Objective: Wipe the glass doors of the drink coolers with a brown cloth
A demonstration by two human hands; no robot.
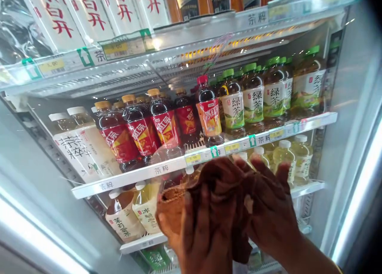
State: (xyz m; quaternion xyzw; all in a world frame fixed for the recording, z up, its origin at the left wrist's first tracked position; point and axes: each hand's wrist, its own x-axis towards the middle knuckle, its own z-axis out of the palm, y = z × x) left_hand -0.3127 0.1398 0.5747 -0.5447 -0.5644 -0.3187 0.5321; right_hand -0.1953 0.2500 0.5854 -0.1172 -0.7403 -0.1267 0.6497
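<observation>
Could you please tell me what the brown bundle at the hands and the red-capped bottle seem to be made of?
Brown bundle: probably soft, matte fabric, judging by its loose folds; blur hides any weave. Red-capped bottle: likely clear, glossy plastic, as highlights glint on it and dark liquid shows through, though glass is possible.

Landmark: red-capped bottle (209, 114), quantity one. Left of the landmark: orange-capped bottles (165, 125), three at the front and one set back; farther left, white-capped bottles (73, 146), at least two. Right of the landmark: green-capped bottles (253, 101), at least four. Bottles behind these are partly hidden; totals cannot be determined. Above left of the landmark: white packages (89, 13) with red characters, four. Below the landmark: left hand (203, 232), one; right hand (271, 210), one; brown cloth bundle (219, 182), one.
</observation>
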